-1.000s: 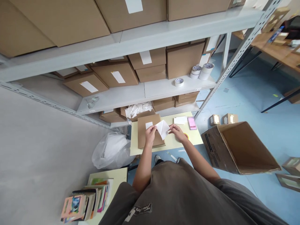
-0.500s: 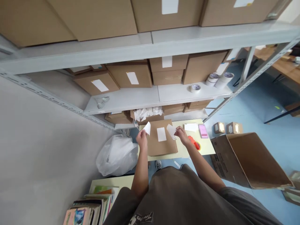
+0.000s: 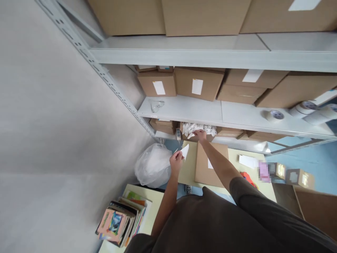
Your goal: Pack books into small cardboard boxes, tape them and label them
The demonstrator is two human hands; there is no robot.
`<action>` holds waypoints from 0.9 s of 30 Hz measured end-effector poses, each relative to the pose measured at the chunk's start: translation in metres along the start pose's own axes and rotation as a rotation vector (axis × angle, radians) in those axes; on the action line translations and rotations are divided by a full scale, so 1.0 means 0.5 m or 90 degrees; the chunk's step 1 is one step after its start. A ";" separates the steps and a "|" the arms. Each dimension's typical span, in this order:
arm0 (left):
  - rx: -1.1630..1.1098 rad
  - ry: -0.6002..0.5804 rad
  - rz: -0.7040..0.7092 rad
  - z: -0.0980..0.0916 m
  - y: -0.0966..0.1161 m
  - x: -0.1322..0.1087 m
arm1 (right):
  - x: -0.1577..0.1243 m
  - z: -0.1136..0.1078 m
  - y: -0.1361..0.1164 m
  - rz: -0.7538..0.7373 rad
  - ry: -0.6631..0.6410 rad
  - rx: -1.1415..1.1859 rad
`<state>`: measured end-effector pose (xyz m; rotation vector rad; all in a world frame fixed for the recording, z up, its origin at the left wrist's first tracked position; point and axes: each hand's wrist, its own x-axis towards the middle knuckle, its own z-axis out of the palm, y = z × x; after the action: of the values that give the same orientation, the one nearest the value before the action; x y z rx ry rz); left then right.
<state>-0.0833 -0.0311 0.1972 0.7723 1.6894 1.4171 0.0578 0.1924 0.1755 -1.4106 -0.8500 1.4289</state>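
Paper slip, white and tilted, sticks up from the left hand, whose grip is narrow, pinching its lower end over the left edge of the desk. The right hand reaches across to crumpled white scraps in a box on the lowest visible shelf, fingers drawn together at a white piece; I cannot tell whether that grip holds it.

Below the right forearm, a closed carton lies flat on the desk, its white label partly covered. A strip of desktop shows between carton and left edge; a wider stretch lies rightward, bearing white sheets, a blurred pink item and an orange-red item near the sleeve. A clear plastic bag bulges just beside the desk's left edge, and the metal shelving bounds the far side.
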 end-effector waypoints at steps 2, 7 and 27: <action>0.014 0.010 -0.006 -0.021 0.000 0.000 | 0.028 0.043 -0.012 0.001 -0.012 -0.012; 0.036 0.004 -0.034 -0.045 -0.015 -0.004 | 0.053 0.065 -0.013 0.022 0.002 -0.042; 0.045 -0.375 0.155 0.249 -0.034 -0.124 | -0.379 -0.482 0.085 0.169 0.021 0.109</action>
<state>0.0560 -0.0236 0.1829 1.3212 1.2184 1.1327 0.2733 -0.0300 0.1769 -1.4501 -0.5180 1.6309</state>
